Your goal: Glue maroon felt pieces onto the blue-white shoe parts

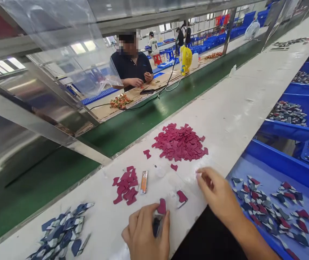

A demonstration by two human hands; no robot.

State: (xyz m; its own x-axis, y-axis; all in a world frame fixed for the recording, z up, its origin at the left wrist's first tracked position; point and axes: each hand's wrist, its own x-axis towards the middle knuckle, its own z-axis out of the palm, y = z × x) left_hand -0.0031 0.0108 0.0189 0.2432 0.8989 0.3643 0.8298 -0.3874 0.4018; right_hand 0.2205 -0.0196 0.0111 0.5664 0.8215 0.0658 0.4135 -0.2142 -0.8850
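Observation:
My left hand (148, 231) is closed around a small dark-and-white piece with a maroon top (162, 206), pinched between thumb and fingers. My right hand (219, 193) hovers over the white table with thumb and index fingertip close together; I cannot make out whether anything is between them. Between the hands lies another maroon-topped piece (181, 198). Beyond them is a large pile of maroon cutouts (180, 142), with a single cutout (174, 167) in front. A smaller maroon heap (126, 186) sits to the left, beside an orange-and-silver strip-shaped object (144, 182).
Dark blue-and-white pieces (62, 231) are heaped at lower left. A blue bin (278, 159) on the right holds maroon-topped pieces; more bins stand behind it. A slanting metal post (89, 150) meets the table's left edge. Another person (132, 65) works across the green belt (154, 112).

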